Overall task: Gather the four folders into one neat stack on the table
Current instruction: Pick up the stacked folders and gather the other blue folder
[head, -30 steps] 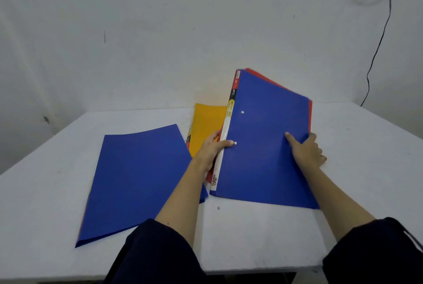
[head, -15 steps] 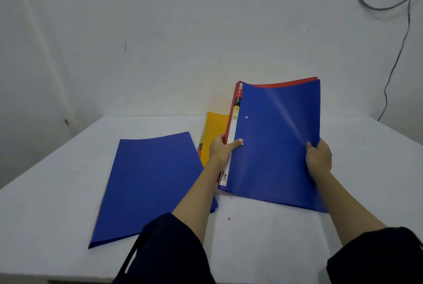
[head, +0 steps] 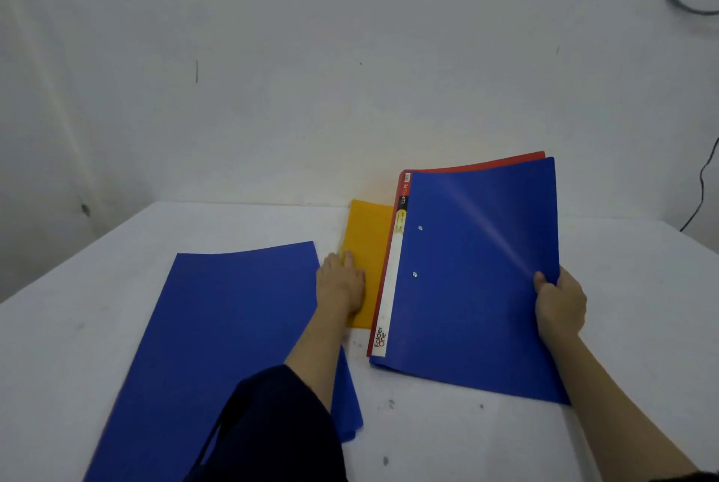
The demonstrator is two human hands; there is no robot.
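Right hand (head: 560, 306) pinched the right edge of a blue clip folder (head: 478, 279) with a red folder (head: 478, 164) behind it, both tilted up, lower edge on the counter (head: 642, 287). Left hand (head: 340, 287) lay flat and open on the yellow folder (head: 369, 232), gripping nothing. A second blue folder (head: 229, 326) lay flat at left. Folders looked thin, light, glossy and bendy; the held cover bowed. They would likely slide, so best gripped by spine or long edge. Most of the red and yellow folders was hidden; the sleeve covered the left folder's near corner.
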